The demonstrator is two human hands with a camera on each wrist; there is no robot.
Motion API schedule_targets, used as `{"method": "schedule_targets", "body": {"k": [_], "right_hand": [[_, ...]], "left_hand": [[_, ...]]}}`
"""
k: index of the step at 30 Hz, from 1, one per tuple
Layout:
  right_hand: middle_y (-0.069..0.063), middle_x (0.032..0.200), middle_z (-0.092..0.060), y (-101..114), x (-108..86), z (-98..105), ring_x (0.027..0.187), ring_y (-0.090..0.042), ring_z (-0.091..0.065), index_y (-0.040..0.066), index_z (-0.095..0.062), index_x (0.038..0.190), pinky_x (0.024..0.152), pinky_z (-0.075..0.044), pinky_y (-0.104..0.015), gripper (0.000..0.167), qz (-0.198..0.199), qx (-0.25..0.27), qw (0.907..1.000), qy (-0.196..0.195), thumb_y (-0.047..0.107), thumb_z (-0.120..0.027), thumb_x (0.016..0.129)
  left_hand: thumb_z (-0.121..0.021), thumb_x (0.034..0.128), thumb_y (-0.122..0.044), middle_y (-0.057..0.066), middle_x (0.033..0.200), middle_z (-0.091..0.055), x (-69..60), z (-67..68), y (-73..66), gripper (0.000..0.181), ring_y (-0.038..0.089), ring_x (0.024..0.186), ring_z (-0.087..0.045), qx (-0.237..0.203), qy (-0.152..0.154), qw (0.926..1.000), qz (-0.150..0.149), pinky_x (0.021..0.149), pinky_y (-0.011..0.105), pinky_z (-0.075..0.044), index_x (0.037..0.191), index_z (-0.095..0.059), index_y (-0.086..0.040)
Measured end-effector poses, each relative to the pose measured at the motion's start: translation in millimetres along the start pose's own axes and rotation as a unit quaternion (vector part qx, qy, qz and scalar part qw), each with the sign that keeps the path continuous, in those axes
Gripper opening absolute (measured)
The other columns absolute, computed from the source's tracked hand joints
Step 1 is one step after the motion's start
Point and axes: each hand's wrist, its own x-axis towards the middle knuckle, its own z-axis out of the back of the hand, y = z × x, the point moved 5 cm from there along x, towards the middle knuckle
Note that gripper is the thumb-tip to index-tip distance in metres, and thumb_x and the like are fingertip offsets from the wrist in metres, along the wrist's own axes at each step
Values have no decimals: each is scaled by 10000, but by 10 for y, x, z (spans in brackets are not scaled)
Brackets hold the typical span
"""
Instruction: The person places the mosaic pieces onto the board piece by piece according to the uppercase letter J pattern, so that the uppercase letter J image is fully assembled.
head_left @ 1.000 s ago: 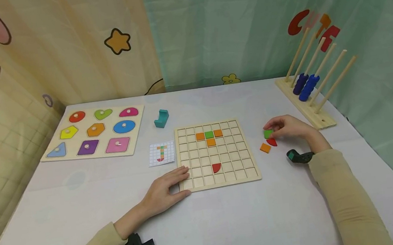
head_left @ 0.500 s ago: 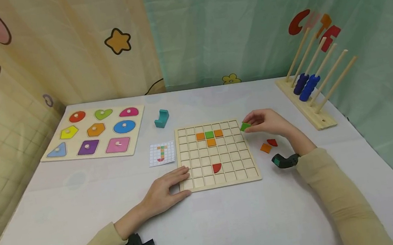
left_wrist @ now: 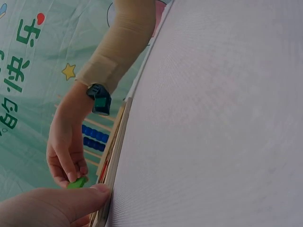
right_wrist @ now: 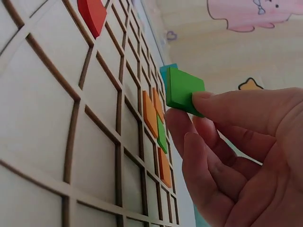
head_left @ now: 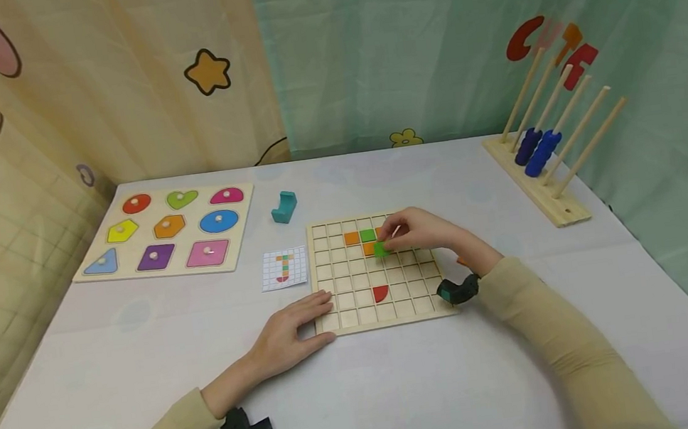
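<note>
My right hand (head_left: 419, 228) pinches a green square tile (right_wrist: 182, 90) between thumb and fingers, over the wooden grid board (head_left: 354, 317). In the right wrist view the tile is tilted and apart from the grid. Below it on the board are several orange squares (head_left: 352, 238) and another green square (head_left: 367, 235), partly covered by my hand. Nearer me in the grid sits a red quarter-circle (head_left: 381, 294). My left hand (head_left: 288, 334) rests on the board's left edge, fingers extended; its thumb (left_wrist: 90, 198) lies along the rim in the left wrist view.
A pattern card (head_left: 284, 270) lies left of the board. Behind it are a teal curved block (head_left: 284, 207) and a knobbed shape puzzle (head_left: 126, 261). A peg stand (head_left: 558, 202) with blue beads stands at right. My right wrist mostly hides an orange piece (head_left: 462, 261).
My right hand picked up the green square from beside the red and orange pieces and carried it left over the board. My left hand stayed on the board's edge.
</note>
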Motion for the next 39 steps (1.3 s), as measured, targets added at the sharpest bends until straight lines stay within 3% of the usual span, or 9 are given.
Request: {"method": "schedule_targets", "body": {"k": [11,19,24,29,35,39], "right_hand": [[-13,865,-668,-48,120,-206,776,-144,-601,56,-696,961,722,-505,-287,134,-284,-369,9986,260,158,-663,879],[31,865,-665,-12,125,-249,792,-112,-602,119,-728,939,735,-505,-283,111,-324,-962,9948,54,191,-686,865],[42,850,-656,-24,108,-248,789,-107,-602,132,-726,952,738,-510,-277,143,-151,-1017,9947,25,213,-722,834],[38,859,-639,-25,-8,-147,793,-125,-591,146,-707,1001,728,-508,-289,195,-33,-746,9972,62,234,-729,828],[-2,904,-644,15,-253,73,811,-173,-585,67,-687,1062,726,-509,-317,278,97,-329,9994,64,237,-715,845],[-23,952,-649,-25,-419,219,843,-193,-577,36,-672,1093,742,-503,-311,326,-34,-139,9998,-117,243,-715,845]], "left_hand": [[-734,816,-291,45,1365,-513,3,-1,2,511,190,1286,-437,30,1,10000,3,1034,426,-375,1248,-611,-48],[-731,819,-288,50,1367,-511,6,1,-8,507,192,1287,-436,2,14,10000,4,1034,427,-374,1246,-611,-42],[-731,819,-285,49,1366,-511,7,2,-12,505,193,1287,-437,0,26,10000,27,1035,427,-374,1246,-611,-42],[-731,820,-282,49,1371,-506,6,-1,-10,507,193,1290,-432,-21,53,10000,63,1037,425,-371,1248,-608,-41],[-730,820,-284,44,1374,-504,3,-2,-8,508,193,1291,-431,-33,49,10000,73,1037,426,-371,1250,-608,-42],[-733,818,-283,35,1372,-505,2,-2,-5,508,189,1289,-433,-9,19,10000,66,1036,422,-373,1249,-609,-46]]}}
